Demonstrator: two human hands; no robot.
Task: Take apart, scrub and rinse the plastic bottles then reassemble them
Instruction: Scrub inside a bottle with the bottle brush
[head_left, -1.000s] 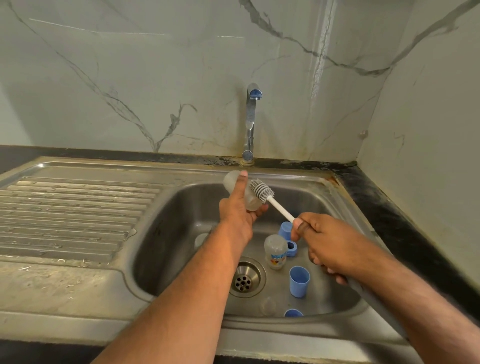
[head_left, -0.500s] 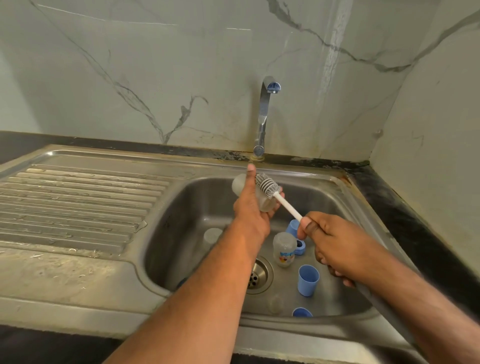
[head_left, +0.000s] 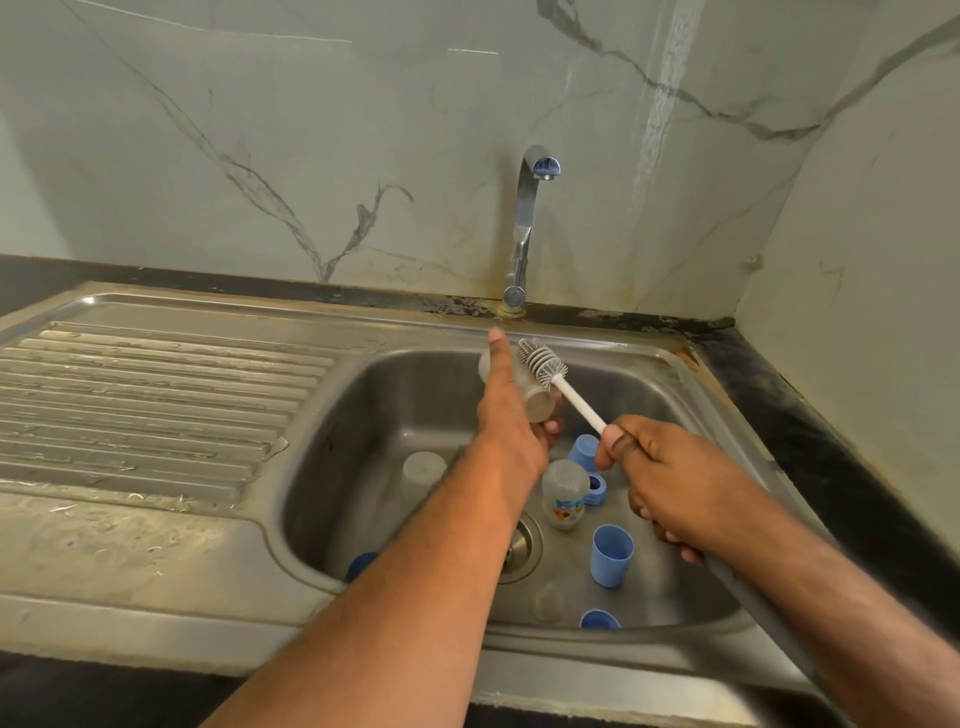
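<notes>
Mid-frame over the sink (head_left: 649, 374): left hand (head_left: 511, 415) gripping bottle (head_left: 537, 397), right hand (head_left: 670, 478) clutching brush (head_left: 543, 364), now drawn outside, against the bottle wall. Probably scrubbing outside.

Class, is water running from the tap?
No: the tap shows no stream, and the left hand holds its bottle dry beneath.
</notes>
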